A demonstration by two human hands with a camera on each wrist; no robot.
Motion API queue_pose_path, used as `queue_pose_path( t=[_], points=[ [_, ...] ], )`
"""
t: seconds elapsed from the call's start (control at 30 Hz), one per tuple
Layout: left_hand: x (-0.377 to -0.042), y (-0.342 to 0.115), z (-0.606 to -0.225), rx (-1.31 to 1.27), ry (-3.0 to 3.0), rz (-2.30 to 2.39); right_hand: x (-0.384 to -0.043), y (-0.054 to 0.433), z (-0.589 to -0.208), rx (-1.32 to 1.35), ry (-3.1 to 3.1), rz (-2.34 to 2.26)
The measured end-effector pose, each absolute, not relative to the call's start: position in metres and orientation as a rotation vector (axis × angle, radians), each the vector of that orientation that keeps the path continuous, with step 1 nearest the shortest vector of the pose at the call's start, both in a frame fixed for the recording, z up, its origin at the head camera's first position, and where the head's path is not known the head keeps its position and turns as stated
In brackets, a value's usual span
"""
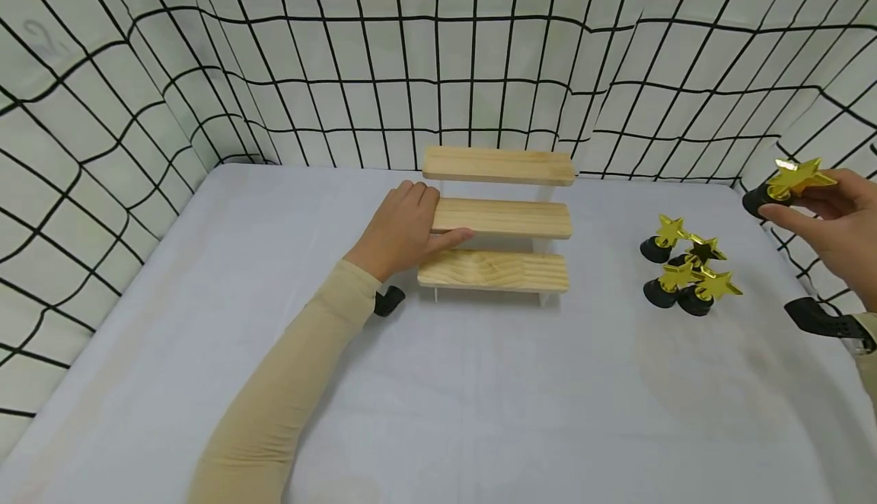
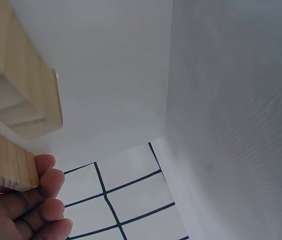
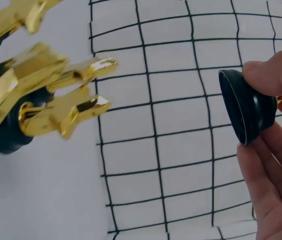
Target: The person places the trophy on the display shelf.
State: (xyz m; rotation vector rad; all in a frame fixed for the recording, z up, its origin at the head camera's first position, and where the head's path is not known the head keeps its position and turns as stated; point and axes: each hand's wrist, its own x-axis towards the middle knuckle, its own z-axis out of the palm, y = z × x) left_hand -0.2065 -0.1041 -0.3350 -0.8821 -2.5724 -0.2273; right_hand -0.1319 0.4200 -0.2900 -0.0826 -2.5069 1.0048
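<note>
At the left end of a three-tier wooden display stand (image 1: 502, 218), my left hand (image 1: 400, 231) grips the middle plank, thumb lying along its front. The left wrist view shows those fingers (image 2: 51, 182) curled round a plank end (image 2: 13, 162). Out beyond the table's right side, my right hand (image 1: 839, 211) pinches a gold star trophy (image 1: 798, 178) by its black base, tilted. In the right wrist view the base (image 3: 248, 106) of that trophy shows its hollow underside between thumb and fingers, the star mostly hidden. Several similar trophies (image 1: 712, 287) stand close together right of the stand.
A white-covered table (image 1: 479, 397) lies under everything. Black wire mesh (image 1: 473, 81) rises behind it and on both sides, close to my right hand. Black straps (image 1: 822, 320) are worn at the wrists.
</note>
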Motion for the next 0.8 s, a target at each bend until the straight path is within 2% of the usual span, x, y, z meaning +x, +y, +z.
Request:
queue_pose_path(
  t=[0.2, 0.43, 0.8],
  points=[
    [-0.207, -0.104, -0.335, -0.855, -2.631, -0.232, -0.137, 0.414, -0.272, -0.051, -2.468, 1.031],
    [-0.203, -0.106, -0.336, -0.839, -2.646, -0.263, -0.144, 0.393, -0.256, 0.127, -2.392, 1.129],
    [-0.204, -0.107, -0.336, -0.87, -2.602, -0.233, -0.136, 0.349, -0.244, 0.078, -2.481, 1.152]
  ],
)
